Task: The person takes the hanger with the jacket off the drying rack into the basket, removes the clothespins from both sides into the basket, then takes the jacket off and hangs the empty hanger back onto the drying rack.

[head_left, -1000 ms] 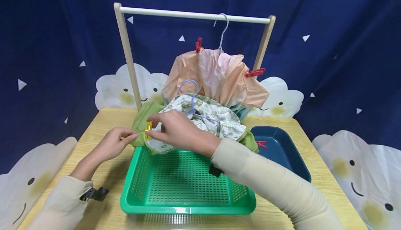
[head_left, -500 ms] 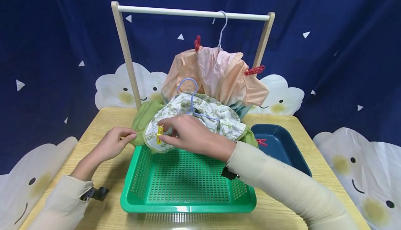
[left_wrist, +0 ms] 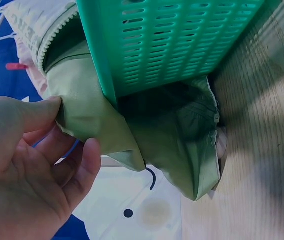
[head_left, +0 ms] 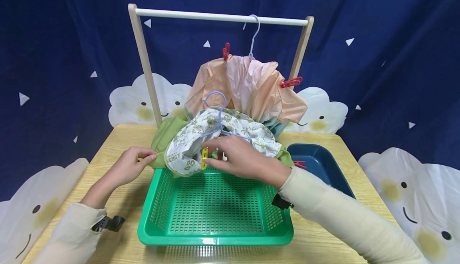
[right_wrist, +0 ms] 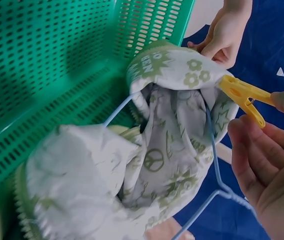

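A green jacket (left_wrist: 84,100) with a white printed lining (head_left: 183,146) lies over the back of the green basket (head_left: 215,240). At its left side my left hand (head_left: 131,164) pinches the green fabric between thumb and fingers. My right hand (head_left: 237,156) holds a yellow clothespin (head_left: 204,159) in front of the lining. In the right wrist view the tip of this clothespin (right_wrist: 244,97) meets the edge of the printed cloth; whether it bites on the cloth I cannot tell. A light purple hanger (head_left: 220,116) sits inside the jacket, its hook free of the rack.
Behind stands a rack with a white bar (head_left: 201,15). A peach garment (head_left: 212,80) hangs there on a hanger, with red clothespins (head_left: 292,82) on it. To the right, a dark blue tray (head_left: 320,164) holds a red clothespin (head_left: 299,164).
My right hand has moved to the right with the yellow clothespin, away from the jacket's left edge toward the middle of the lining. My left hand stays in place.
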